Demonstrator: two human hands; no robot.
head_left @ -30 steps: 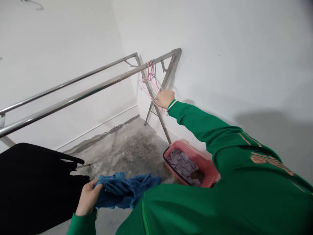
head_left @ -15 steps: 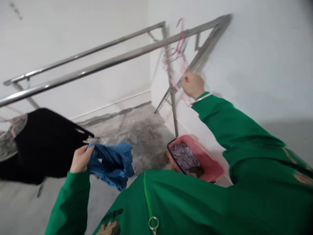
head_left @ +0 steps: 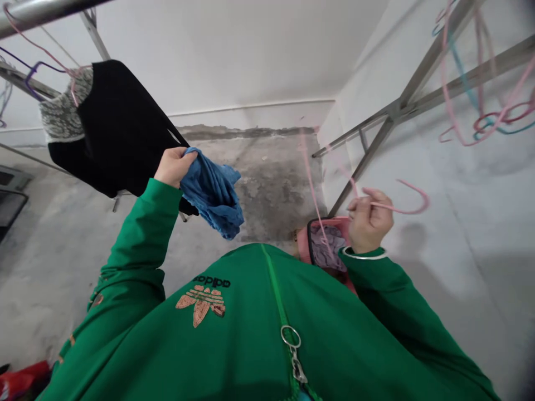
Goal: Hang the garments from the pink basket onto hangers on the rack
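The left hand (head_left: 174,166) pinches a bunched piece of blue cloth (head_left: 213,195) between thumb and fingers; the cloth hangs to the right of that hand, above the grey concrete floor (head_left: 267,192). The right hand (head_left: 370,220) is closed around a thin pink hanger (head_left: 405,211), its hook pointing right and its blurred lower part reaching left. Cloth and hanger are well apart. Below the right hand stands a pink basket (head_left: 304,246) with a dark rim, holding crumpled greyish-purple fabric (head_left: 332,242); the green sleeve and jacket front hide its near part, so the rest of its contents cannot be told. On the left, a black garment (head_left: 121,128) with a grey patterned collar hangs beneath a metal bar (head_left: 54,12). On the far right, pink and blue hangers (head_left: 447,94) hang beside metal frame legs (head_left: 387,120).
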